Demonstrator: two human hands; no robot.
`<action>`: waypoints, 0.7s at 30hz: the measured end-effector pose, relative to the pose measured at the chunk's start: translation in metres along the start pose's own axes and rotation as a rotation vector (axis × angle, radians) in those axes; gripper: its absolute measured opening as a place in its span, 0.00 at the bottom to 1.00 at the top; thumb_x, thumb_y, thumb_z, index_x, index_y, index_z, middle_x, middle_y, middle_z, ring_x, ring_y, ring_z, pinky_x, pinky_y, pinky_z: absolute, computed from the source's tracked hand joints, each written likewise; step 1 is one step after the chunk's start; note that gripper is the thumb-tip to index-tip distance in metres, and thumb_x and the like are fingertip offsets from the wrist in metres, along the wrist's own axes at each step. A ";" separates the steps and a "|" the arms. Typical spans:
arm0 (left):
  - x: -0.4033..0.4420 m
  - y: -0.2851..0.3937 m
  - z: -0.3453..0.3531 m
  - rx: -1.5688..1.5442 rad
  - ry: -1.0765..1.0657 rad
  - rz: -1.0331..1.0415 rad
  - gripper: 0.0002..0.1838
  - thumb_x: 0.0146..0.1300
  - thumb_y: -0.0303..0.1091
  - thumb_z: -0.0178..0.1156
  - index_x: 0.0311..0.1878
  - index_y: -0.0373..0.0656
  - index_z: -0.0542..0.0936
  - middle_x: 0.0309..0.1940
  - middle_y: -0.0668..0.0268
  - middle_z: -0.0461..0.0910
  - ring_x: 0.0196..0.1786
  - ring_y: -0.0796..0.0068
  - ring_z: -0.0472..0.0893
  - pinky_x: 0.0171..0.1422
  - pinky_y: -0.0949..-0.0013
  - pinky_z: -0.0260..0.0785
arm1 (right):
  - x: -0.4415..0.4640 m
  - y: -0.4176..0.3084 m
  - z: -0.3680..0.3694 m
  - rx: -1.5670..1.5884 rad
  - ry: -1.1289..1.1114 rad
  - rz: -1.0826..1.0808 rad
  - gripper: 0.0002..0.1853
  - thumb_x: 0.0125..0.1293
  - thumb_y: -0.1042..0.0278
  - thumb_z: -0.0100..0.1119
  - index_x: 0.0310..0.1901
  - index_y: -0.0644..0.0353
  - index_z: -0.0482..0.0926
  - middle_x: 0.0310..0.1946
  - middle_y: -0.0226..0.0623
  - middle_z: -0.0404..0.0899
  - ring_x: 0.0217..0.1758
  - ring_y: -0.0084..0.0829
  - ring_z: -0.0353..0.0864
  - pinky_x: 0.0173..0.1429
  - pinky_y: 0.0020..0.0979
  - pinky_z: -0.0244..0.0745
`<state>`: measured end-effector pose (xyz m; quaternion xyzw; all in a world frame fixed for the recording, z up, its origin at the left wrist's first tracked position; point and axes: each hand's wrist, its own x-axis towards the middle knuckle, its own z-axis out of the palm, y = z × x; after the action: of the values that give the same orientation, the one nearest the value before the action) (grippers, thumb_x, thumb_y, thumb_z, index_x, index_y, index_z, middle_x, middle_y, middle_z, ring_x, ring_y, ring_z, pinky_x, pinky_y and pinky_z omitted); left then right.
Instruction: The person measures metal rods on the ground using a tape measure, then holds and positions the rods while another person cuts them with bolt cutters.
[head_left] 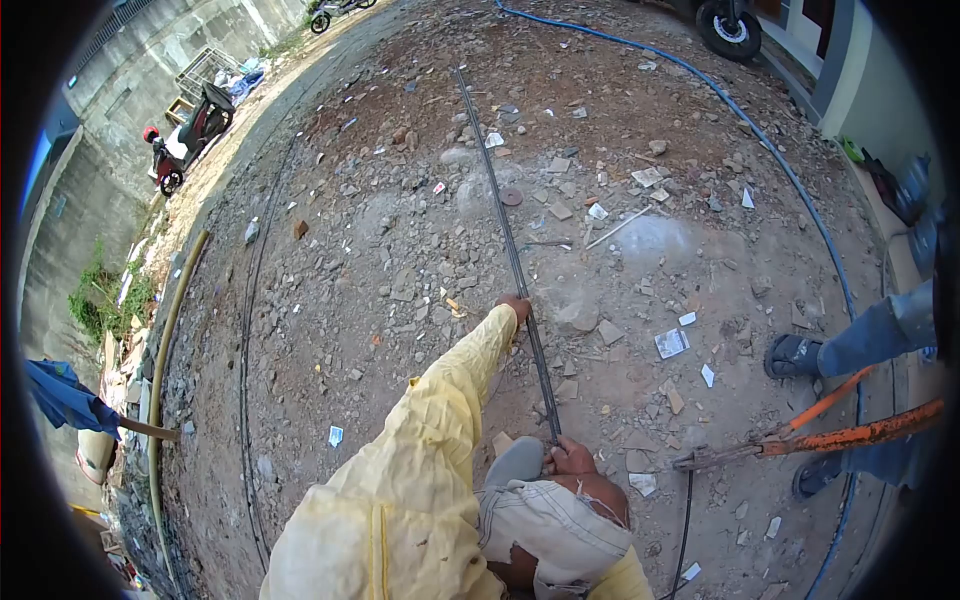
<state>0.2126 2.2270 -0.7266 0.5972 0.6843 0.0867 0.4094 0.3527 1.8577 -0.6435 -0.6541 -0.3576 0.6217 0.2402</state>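
Observation:
A bundle of long, thin dark steel rods (495,185) runs over the rubble from the far ground toward my knees. My left hand (516,308), at the end of a yellow sleeve, is wrapped round the rods partway along. Close to my body, my right hand (572,458) grips the near end of the same bundle, its fingers partly hidden. To the right, the jaws of an orange-handled cutter (765,447) meet the top of another thin dark rod (686,515). Whether the jaws are closed on it, I cannot tell.
A person's legs (850,345) in blue trousers stand at the right, beside the cutter handles. A blue hose (800,190) curves along the right side. More dark rods (246,330) and a yellowish pole (170,350) lie left. Broken tile and stones cover the ground.

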 end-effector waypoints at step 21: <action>0.052 -0.027 0.028 0.344 0.043 -0.183 0.23 0.60 0.49 0.60 0.52 0.45 0.84 0.52 0.54 0.83 0.54 0.55 0.82 0.60 0.59 0.73 | 0.016 0.002 0.041 -0.487 0.541 -0.021 0.16 0.62 0.64 0.60 0.51 0.56 0.81 0.37 0.51 0.84 0.44 0.51 0.84 0.49 0.44 0.77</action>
<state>0.2136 2.2553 -0.7846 0.5916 0.7490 -0.0562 0.2928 0.3125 1.8632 -0.6602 -0.8292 -0.4256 0.3203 0.1694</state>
